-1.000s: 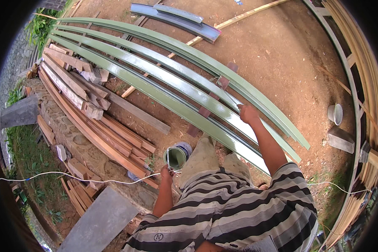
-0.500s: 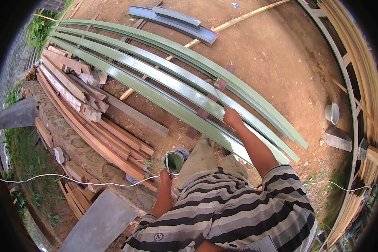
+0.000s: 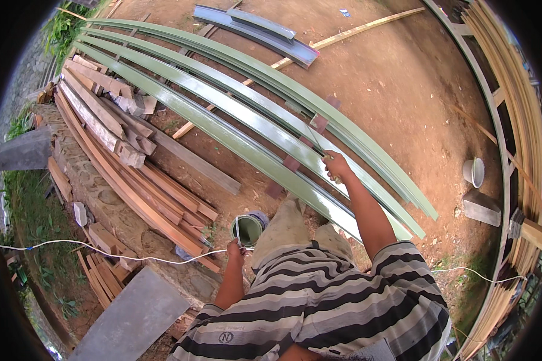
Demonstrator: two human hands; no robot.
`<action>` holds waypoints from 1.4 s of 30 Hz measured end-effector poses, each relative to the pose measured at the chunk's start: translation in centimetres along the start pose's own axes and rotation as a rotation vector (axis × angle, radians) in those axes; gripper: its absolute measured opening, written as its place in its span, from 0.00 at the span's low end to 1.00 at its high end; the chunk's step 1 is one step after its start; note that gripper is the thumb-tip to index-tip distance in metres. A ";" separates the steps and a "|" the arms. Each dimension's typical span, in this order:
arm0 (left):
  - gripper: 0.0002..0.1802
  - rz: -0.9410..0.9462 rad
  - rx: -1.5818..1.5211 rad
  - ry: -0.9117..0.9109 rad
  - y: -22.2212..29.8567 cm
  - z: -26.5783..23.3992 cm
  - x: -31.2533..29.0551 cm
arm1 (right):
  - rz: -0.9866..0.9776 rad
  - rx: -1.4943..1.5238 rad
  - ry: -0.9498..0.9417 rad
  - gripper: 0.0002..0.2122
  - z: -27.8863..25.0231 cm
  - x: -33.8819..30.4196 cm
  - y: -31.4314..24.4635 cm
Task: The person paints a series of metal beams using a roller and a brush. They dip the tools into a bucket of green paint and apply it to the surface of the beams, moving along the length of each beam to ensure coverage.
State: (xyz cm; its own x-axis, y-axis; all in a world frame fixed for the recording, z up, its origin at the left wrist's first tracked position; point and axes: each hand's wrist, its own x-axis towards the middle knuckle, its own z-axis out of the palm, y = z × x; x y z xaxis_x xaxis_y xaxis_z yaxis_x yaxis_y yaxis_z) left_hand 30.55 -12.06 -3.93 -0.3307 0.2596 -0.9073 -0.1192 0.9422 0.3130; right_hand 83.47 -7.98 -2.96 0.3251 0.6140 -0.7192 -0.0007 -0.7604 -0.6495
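Observation:
My right hand [image 3: 336,166] is closed round the handle of a paint roller [image 3: 317,139]. Its thin frame reaches forward over the long green-painted metal beams [image 3: 223,99], and the small head is hard to make out against the green. Several of these beams lie side by side, with wet-looking shine on their upper faces. Low by my left leg, my left hand [image 3: 235,248] grips a paint bucket [image 3: 250,228] by its pale handle. Green paint coats the bucket's inside.
Wooden planks [image 3: 132,186] and short offcuts are stacked on the left. A white cable [image 3: 132,258] runs near my left hand. Grey-blue steel pieces [image 3: 259,33] lie beyond the beams. A white bucket [image 3: 473,172], a concrete block [image 3: 482,207] and long timber [image 3: 509,90] are at right.
My right hand has shifted slightly, with its wrist turned and the roller's handle end now showing below the fist. My left hand keeps its grip on the bucket; the view has shifted slightly.

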 end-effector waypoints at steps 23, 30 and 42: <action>0.14 0.067 0.225 0.007 1.7 -3.9 -3.2 | 0.110 -0.196 0.071 0.27 -9.9 -7.5 17.3; 0.15 0.131 0.244 -0.011 3.7 -1.2 -7.3 | 0.025 -0.535 0.171 0.29 -12.1 -2.9 22.7; 0.14 0.166 0.113 0.009 2.0 2.3 -9.3 | 0.019 -0.282 0.203 0.26 -11.8 -13.9 21.6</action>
State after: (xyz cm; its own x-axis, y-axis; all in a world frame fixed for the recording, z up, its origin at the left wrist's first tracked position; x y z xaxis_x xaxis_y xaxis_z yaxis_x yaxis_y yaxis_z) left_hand 35.53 -12.14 4.46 -0.3457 0.4122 -0.8430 0.0433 0.9044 0.4245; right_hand 90.04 -35.40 -4.04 0.5088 0.5661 -0.6486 0.2439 -0.8173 -0.5220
